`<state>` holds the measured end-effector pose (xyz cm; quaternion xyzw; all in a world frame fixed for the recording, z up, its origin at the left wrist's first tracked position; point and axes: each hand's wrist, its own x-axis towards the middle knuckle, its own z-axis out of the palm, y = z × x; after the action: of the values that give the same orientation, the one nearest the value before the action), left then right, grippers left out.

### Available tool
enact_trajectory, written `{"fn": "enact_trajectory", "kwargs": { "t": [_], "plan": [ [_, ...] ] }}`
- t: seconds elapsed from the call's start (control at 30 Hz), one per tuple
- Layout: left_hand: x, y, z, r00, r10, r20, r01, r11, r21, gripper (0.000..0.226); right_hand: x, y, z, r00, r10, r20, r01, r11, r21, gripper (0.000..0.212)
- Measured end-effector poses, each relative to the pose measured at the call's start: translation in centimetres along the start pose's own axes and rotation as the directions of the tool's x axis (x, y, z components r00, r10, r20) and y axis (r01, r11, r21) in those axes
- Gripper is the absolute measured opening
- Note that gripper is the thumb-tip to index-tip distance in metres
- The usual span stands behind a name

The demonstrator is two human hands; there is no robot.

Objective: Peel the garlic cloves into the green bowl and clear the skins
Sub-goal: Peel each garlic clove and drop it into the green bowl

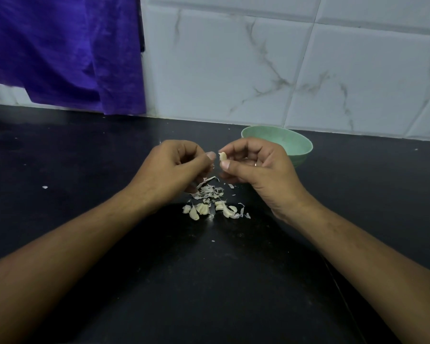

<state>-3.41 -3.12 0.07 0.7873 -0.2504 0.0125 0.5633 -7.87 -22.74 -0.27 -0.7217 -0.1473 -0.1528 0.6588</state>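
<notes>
Now I peel: right hand (256,167) pinches clove (222,156), left hand (174,167) fingers (191,148) curled, hold unclear; next, into green bowl (288,142)

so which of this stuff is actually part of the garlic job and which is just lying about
Part of the job:
- clove, pinched in the right hand
- left hand, beside it
- bowl, behind the right hand
- loose cloves on the counter
- skins, piled below the hands

Just lying about:
- purple cloth, hanging at the back left
</notes>
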Motion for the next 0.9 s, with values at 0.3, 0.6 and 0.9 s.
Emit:
{"fn": "enact_trajectory", "kwargs": {
  "t": [0.3,0.6,0.9],
  "plan": [
    [0.14,0.15,0.07,0.998,-0.049,0.037,0.053,0.990,-0.129,0.012,0.22,0.58,-0.09,0.999,-0.046,0.011,0.047,0.996,-0.080,0.011],
    [0.19,0.02,-0.19,0.999,-0.022,0.035,0.024,0.998,-0.062,0.011,0.19,0.52,-0.21,0.998,-0.054,0.011,0.055,0.987,-0.154,0.013],
    [-0.01,0.22,-0.56,0.993,0.119,-0.011,-0.115,0.980,0.163,0.008,-0.06,0.35,-0.32,0.998,-0.035,0.048,0.043,0.985,-0.167,0.017]
  ]
}}
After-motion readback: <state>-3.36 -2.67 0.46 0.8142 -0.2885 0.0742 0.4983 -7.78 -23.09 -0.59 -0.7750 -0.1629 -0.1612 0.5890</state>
